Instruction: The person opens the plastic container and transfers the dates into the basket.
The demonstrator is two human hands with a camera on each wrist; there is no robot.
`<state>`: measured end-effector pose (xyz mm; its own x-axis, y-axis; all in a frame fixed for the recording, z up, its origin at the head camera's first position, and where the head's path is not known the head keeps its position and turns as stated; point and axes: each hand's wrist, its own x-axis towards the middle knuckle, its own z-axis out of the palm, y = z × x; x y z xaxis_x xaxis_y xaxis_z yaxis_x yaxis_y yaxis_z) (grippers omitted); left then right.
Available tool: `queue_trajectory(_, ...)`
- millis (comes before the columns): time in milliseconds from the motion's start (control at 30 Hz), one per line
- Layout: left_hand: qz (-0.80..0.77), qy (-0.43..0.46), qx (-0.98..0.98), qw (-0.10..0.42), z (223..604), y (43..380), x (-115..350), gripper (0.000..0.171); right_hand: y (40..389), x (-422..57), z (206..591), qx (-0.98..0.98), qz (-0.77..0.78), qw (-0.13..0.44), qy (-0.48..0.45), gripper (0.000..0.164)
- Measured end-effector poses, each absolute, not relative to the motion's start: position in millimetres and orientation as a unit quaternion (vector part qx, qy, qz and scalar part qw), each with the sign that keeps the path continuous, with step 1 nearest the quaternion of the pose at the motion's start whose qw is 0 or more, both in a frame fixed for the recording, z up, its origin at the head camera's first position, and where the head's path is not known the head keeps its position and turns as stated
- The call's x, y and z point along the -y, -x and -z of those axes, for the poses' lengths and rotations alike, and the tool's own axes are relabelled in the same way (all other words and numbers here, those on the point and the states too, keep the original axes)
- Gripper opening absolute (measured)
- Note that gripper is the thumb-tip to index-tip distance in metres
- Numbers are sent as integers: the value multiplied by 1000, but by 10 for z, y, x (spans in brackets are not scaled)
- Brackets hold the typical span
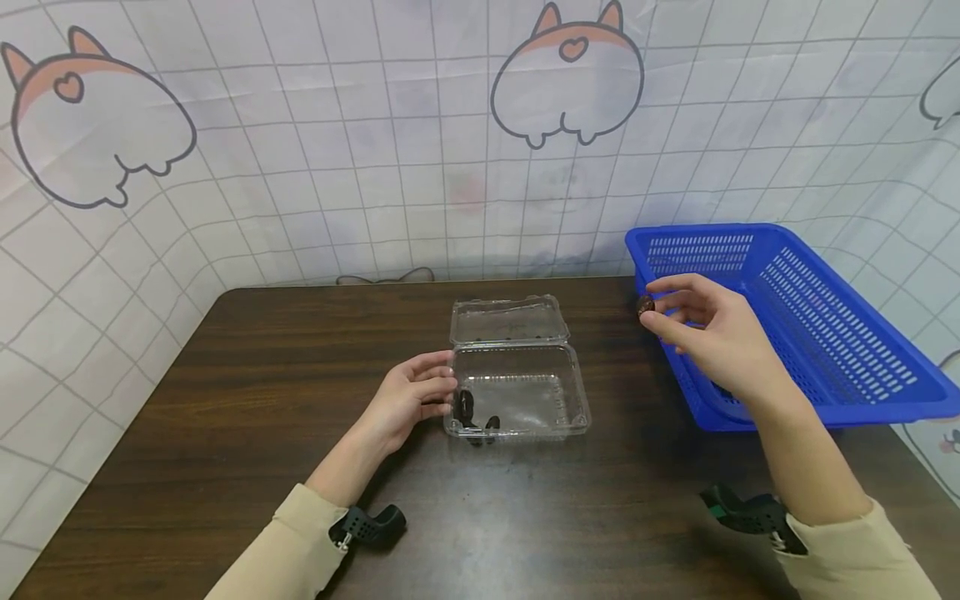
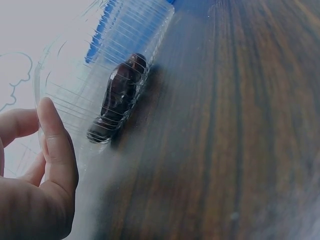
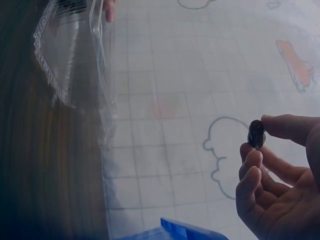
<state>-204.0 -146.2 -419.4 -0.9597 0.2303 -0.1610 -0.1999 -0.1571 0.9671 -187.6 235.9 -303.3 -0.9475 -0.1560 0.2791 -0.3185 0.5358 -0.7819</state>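
A clear plastic clamshell box [image 1: 525, 392] stands on the table with its lid [image 1: 510, 321] folded back. Several dark brown, glossy dates [image 2: 120, 90] lie at its left end. My left hand [image 1: 411, 398] holds the box's left rim, with the thumb [image 2: 57, 145] on one side and fingers on the other. Up beside the left wall of a blue basket [image 1: 885, 333], my right hand [image 1: 716, 333] pinches one date [image 3: 256, 134] between thumb and fingertips. That hand hides part of the basket's near-left side.
The basket, with slotted walls, sits at the table's right side. Dark wood tabletop [image 1: 247, 433] runs left and in front of the box. A patterned white curtain [image 1: 337, 167] rises behind the table, and a thin cable [image 1: 386, 279] lies along the back edge.
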Motion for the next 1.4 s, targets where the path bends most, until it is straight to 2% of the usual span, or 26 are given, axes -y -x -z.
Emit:
queue_trajectory(767, -757, -7, -637, 145, 4197, 2028, 1461, 50, 1814, -2687, 2998, 890, -437, 92, -89, 35)
queue_trajectory(1400, -759, -11, -634, 144, 4206, 2039, 1464, 49, 1845, -2967, 3090, 904, -416, 74, -61, 41)
